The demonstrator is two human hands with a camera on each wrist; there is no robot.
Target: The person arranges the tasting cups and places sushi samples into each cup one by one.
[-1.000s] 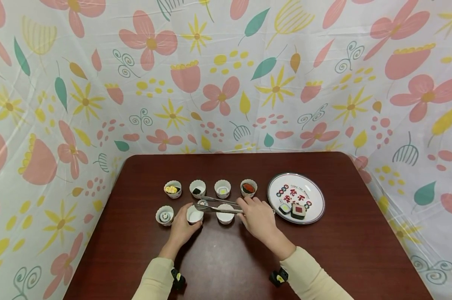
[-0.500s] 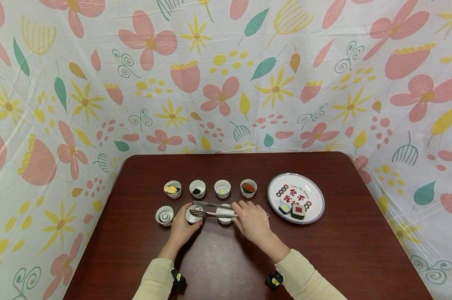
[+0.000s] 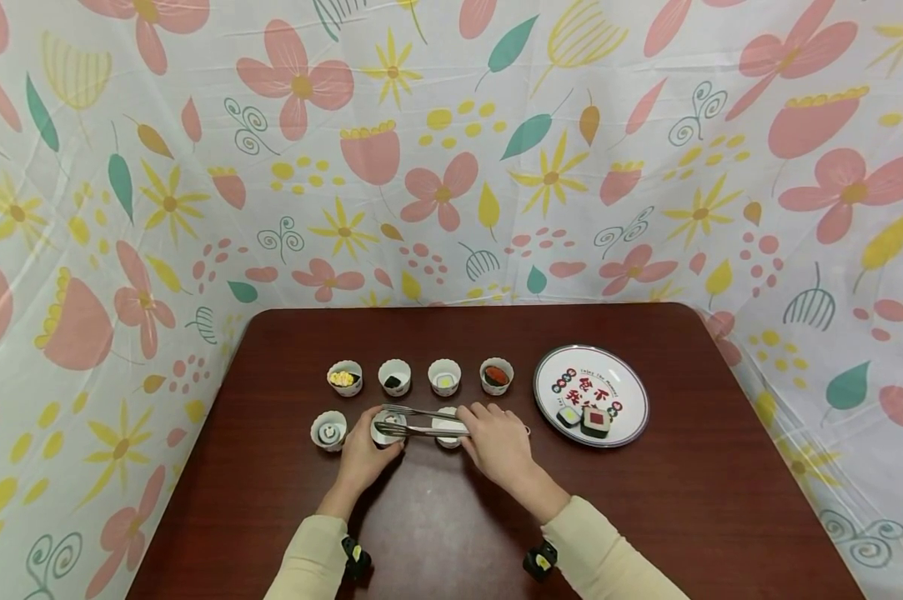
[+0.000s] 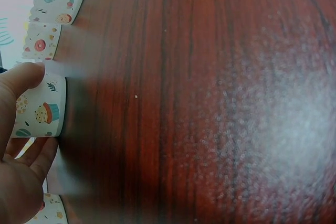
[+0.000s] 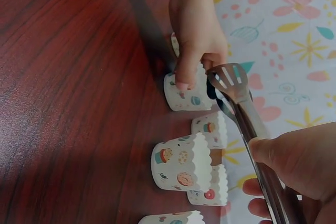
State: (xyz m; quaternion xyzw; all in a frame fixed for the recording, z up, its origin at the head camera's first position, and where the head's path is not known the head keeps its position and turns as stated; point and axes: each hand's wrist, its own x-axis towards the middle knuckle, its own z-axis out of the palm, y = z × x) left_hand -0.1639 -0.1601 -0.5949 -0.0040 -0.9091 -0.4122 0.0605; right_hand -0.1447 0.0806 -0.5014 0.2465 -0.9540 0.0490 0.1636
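My left hand (image 3: 361,454) grips a small white paper baking cup (image 4: 44,111) in the front row, thumb on one side and fingers on the other. In my right hand (image 3: 499,446) are metal tongs (image 3: 432,432), pointing left, their slotted heads right at that cup's mouth. Between the heads is a toy sushi piece (image 3: 392,418), whitish on top in the head view; its dark side (image 5: 211,88) shows in the right wrist view. Beneath the tongs' arms stands another white cup (image 3: 448,440). Left of my left hand, a cup (image 3: 318,437) holds a grey-and-white swirled roll.
Behind stands a row of several paper cups with toy sushi: yellow-topped (image 3: 343,379), dark (image 3: 393,382), pale with a yellow-green centre (image 3: 444,382) and orange-red (image 3: 497,377). A round white plate (image 3: 625,379) at right carries two rolls (image 3: 596,422). A patterned cloth (image 3: 451,192) hangs behind the table.
My right hand has moved left and slightly nearer, bringing the tongs and sushi piece from behind the gripped cup to over its mouth. My left hand stays in place.
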